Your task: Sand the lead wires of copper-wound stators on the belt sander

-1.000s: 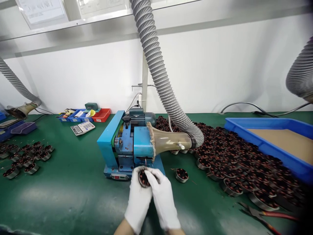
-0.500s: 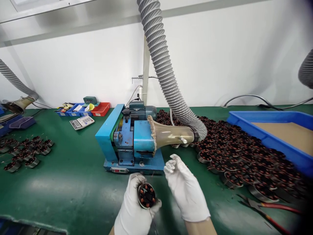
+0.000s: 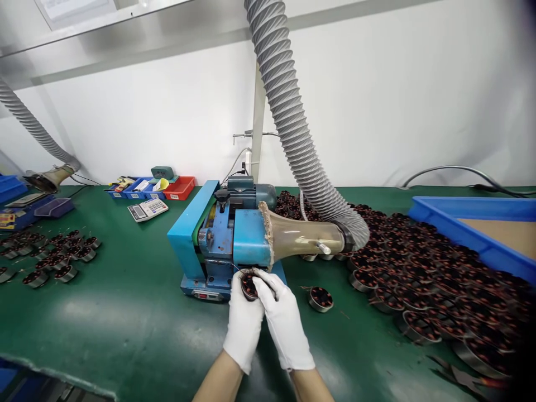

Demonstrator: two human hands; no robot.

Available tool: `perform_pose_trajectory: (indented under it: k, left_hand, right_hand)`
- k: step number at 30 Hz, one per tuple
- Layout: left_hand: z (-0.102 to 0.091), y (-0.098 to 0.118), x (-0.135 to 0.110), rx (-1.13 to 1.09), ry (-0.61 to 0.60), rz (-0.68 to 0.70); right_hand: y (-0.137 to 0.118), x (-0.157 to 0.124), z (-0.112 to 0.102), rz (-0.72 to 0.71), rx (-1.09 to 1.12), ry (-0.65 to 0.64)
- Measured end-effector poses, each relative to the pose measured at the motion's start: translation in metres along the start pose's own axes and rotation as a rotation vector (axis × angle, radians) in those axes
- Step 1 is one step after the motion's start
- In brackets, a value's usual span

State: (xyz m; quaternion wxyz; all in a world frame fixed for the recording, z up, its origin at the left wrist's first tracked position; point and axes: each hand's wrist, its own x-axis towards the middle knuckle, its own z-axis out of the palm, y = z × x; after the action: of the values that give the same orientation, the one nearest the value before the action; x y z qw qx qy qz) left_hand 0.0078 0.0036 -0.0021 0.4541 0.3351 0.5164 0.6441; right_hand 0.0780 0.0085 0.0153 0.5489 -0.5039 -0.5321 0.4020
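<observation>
My left hand (image 3: 243, 321), in a white glove, is closed round a motor stator (image 3: 248, 286) with copper windings and a dark centre in a metal ring. Also gloved, my right hand (image 3: 281, 310) has its fingers closed on the stator's right side; whether they pinch a wire lead is too small to tell. Both hands are at the front of the blue belt-driven machine (image 3: 251, 237), just below its hood. To the right of them, a single stator (image 3: 320, 299) lies on the green table.
Many stators (image 3: 406, 268) cover the right side, beside a blue tray (image 3: 439, 215) and pliers (image 3: 460, 377). More stators (image 3: 67, 273) lie at left. A grey hose (image 3: 288, 106) joins the machine's funnel (image 3: 307, 237). A calculator (image 3: 148, 209) and small bins (image 3: 179, 188) stand behind.
Both hands have moved up towards the machine, carrying the stator. My right hand has come left onto it. A single stator now shows on the table near where my right hand was.
</observation>
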Motion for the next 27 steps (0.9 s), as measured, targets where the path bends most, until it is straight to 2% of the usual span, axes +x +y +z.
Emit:
perform_pose_trajectory:
  k: [5, 9, 12, 17, 20, 22, 25, 27]
  left_hand:
    - [0.002, 0.004, 0.004, 0.017, -0.039, 0.019]
    - [-0.001, 0.005, -0.001, 0.013, -0.045, -0.001]
    - [-0.019, 0.004, -0.017, -0.014, -0.072, -0.064]
    - [-0.068, 0.012, -0.045, -0.386, -0.265, -0.323]
    - [-0.085, 0.020, -0.048, -0.587, -0.307, -0.474]
    - [-0.091, 0.025, -0.044, -0.636, -0.287, -0.544]
    - [-0.107, 0.032, -0.035, -0.266, -0.106, -0.415]
    - [-0.128, 0.037, -0.028, 0.031, 0.004, -0.300]
  right_hand:
    - [0.002, 0.003, 0.000, -0.007, 0.082, 0.021]
    - [0.001, -0.004, 0.001, -0.010, 0.061, 0.053]
    - [0.005, -0.025, -0.003, -0.053, 0.004, 0.029]
    - [0.011, -0.065, -0.011, -0.160, -0.012, 0.004]
    - [0.014, -0.071, -0.012, -0.154, -0.048, 0.033]
    - [0.020, -0.069, -0.013, -0.153, -0.105, -0.012]
    - [0.036, -0.065, -0.025, -0.159, -0.228, -0.086]
    - [0.047, -0.062, -0.044, -0.136, -0.348, -0.037]
